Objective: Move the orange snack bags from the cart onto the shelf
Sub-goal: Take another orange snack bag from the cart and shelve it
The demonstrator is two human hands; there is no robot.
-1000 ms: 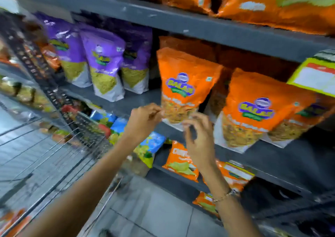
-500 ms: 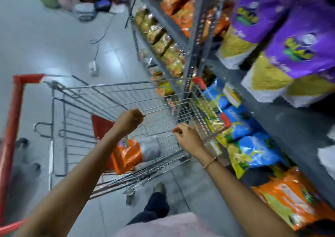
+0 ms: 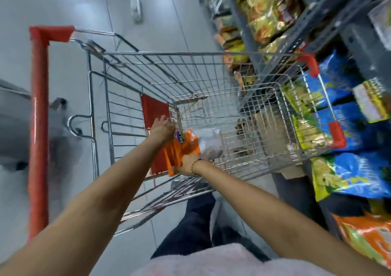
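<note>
Both hands now reaching down into cart [image 3: 190, 53], no longer above rim. L hand [image 3: 164, 128] gripping top of orange snack bag [image 3: 182, 149], R hand [image 3: 186, 165] clamping its lower edge. Bag lying at cart bottom, near red flap [image 3: 154, 111].

Shiny wire-metal cart [image 3: 203, 68] (red plastic handle [image 3: 39, 127]) holds a glossy plastic orange snack bag [image 3: 182, 146].

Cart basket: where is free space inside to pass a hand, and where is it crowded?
Free: the basket floor between the orange snack bag and the cart front wall. Crowded: the near corner by the red flap, where the left hand and right hand are on the bag.
</note>
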